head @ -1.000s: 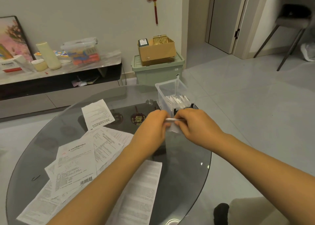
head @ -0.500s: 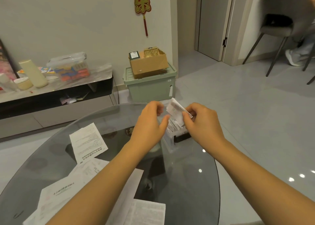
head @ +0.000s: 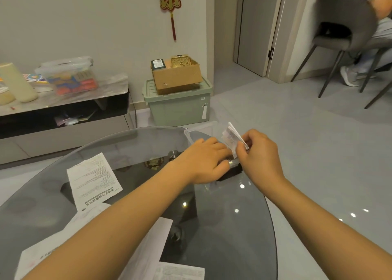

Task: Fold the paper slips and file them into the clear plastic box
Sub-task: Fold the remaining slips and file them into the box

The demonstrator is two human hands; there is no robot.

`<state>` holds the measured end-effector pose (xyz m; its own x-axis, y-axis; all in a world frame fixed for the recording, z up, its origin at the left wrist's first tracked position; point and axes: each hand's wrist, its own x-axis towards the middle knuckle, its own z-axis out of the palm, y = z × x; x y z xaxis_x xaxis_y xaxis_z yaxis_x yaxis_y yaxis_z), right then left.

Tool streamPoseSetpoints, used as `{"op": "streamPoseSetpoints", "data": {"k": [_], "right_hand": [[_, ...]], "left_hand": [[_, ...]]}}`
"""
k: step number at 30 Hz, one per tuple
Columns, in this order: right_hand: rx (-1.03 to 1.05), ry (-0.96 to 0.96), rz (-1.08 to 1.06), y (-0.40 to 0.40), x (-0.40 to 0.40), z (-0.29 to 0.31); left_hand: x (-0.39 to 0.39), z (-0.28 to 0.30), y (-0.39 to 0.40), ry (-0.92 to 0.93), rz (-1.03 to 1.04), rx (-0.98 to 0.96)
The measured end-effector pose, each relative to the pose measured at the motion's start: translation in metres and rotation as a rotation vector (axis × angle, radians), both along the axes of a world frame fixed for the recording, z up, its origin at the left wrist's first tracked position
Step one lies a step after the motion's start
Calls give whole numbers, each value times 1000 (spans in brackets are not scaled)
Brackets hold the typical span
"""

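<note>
Pinching a folded slip [head: 233, 137], right hand [head: 259, 154] fingers clamp it; left hand [head: 203, 163] rests flat in the clear box [head: 197, 129].

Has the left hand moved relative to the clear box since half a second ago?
Yes. The left hand dropped from beside the folded slip down onto the clear plastic box.

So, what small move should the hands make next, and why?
Probably the right hand should lower its folded slip into the clear plastic box. It pinches the slip just above the box, where the left hand rests.
</note>
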<state>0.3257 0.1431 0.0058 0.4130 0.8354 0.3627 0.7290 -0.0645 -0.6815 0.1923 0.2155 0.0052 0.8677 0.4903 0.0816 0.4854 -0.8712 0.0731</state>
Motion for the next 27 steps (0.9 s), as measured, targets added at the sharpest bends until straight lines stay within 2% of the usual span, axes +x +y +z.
{"op": "streamPoseSetpoints", "data": {"k": [7,13,19,20,23,27], "right_hand": [[-60,-177,-33,2,-9,2],[-231,-364,-94,16,-16,3],[-435,-605,-128,23,-12,12],[-461,-553,-123,24,-8,12],[-535,-244,-39,25,0,13],[-487,-79,49,17,2,14]], "left_hand": [[-3,-4,0,-26,22,60],[-8,-7,-6,-70,61,49],[-8,-8,-8,-127,84,-49],[-8,-8,-8,-126,98,-60],[-8,-7,-8,-115,112,-88],[-9,-5,-7,-80,88,-66]]}}
